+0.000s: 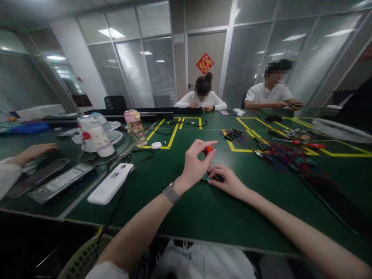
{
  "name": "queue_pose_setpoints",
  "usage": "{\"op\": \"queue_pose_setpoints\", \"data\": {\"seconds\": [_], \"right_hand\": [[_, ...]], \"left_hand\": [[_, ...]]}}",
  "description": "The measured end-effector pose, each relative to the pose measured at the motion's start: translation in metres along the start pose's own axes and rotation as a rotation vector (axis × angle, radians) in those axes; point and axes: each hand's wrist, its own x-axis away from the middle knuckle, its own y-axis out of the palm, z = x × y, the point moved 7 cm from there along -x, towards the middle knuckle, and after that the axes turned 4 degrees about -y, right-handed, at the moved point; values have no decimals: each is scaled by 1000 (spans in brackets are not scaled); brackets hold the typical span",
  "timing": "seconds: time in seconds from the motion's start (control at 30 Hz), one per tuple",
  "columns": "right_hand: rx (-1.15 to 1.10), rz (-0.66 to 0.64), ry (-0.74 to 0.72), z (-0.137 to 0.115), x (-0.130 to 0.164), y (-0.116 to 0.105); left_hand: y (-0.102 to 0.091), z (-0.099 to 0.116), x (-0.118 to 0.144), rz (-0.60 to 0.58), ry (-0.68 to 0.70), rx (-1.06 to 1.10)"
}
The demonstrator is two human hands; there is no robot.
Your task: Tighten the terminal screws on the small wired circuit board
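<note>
My left hand (195,161) grasps the orange tool (209,149), its top showing between my thumb and fingers. Below that hand, the small board (205,178) sits at the fingertips of my right hand (230,182), low over the tabletop (186,211). Those fingers are bent beside a dark part (219,178); I cannot tell whether they grip the board or only touch it.

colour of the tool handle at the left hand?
Orange-red where visible; handle partly hidden by left hand. Head view.
</note>
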Motion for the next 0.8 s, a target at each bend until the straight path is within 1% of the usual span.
{"op": "queue_pose_setpoints", "data": {"seconds": [0.13,0.2,0.27,0.33,0.5,0.57,0.7,0.8], "right_hand": [[-10,14,-8,-1,-1,0],[-12,19,-2,-1,-1,-1],[-11,21,4,-1,-1,-1],[-9,21,6,-1,-1,-2],[2,12,11,0,-1,-1],[6,9,13,1,-1,-1],[7,3,15,1,-1,0],[12,0,14,1,-1,0]], "left_hand": [[4,-8,0,-48,-63,44],[8,-11,-1,-110,-96,121],[9,-11,-1,-145,-110,185],[7,-8,-2,-133,-91,181],[-3,-2,-1,-5,-45,13],[-2,-3,-1,-13,-59,17],[3,-8,-2,-83,-85,123],[2,-6,-2,-67,-65,140]]}}
